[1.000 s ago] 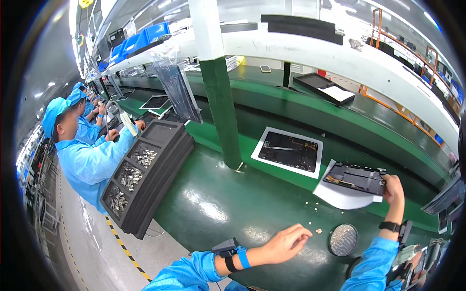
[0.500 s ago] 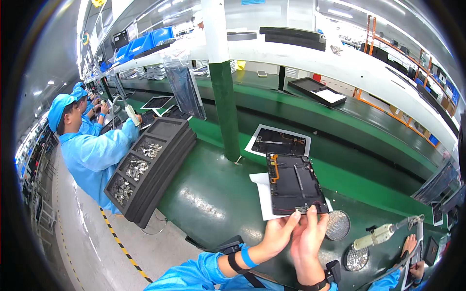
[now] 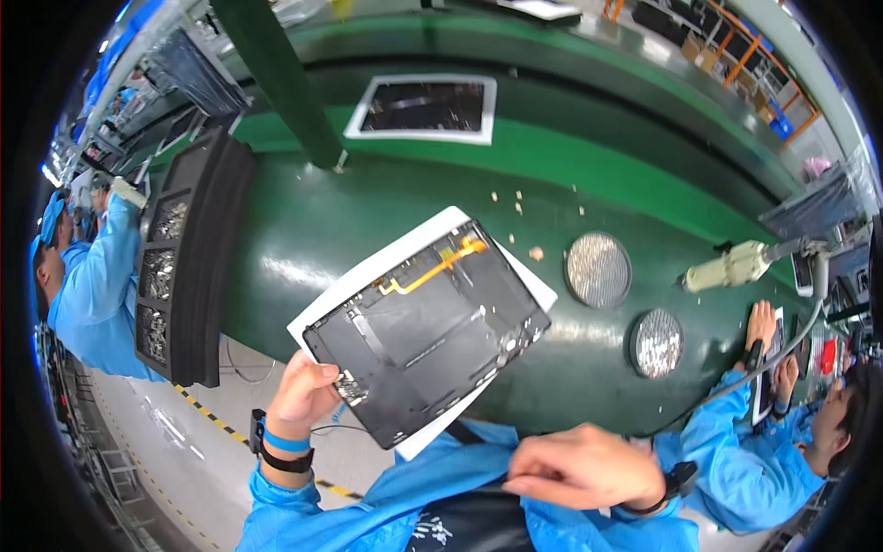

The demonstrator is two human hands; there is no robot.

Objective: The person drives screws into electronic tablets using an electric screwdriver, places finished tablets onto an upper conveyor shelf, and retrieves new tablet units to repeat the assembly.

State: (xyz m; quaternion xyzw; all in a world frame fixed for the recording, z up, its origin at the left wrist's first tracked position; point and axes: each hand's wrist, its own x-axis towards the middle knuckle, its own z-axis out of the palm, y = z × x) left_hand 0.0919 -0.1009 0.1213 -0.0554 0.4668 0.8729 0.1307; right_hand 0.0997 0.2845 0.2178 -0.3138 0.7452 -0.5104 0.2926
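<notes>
My left hand point(image 3: 303, 397) grips the lower left corner of a tablet's black back housing point(image 3: 432, 345), thumb on top. An orange flex cable point(image 3: 432, 271) runs along the housing's upper edge, with small metal parts inside. Behind the housing shows a flat white sheet or panel point(image 3: 543, 293), jutting past its edges. I cannot tell whether my hand holds that too. My right hand point(image 3: 589, 467) is apart from the housing, close to my open blue jacket, its fingers curled together. What they hold, if anything, is hidden.
Two round dishes, one point(image 3: 598, 270) beyond the other point(image 3: 657, 343), stand on the green bench. A cream electric screwdriver point(image 3: 731, 269) hangs at right beside a co-worker's hands. Black foam trays point(image 3: 198, 276) with metal parts stand left, near another person. A white-framed panel point(image 3: 423, 106) lies behind.
My view has tipped down. The housing has come closer and turned, now in my left hand alone. My right hand has let go of it and moved back to my jacket.
</notes>
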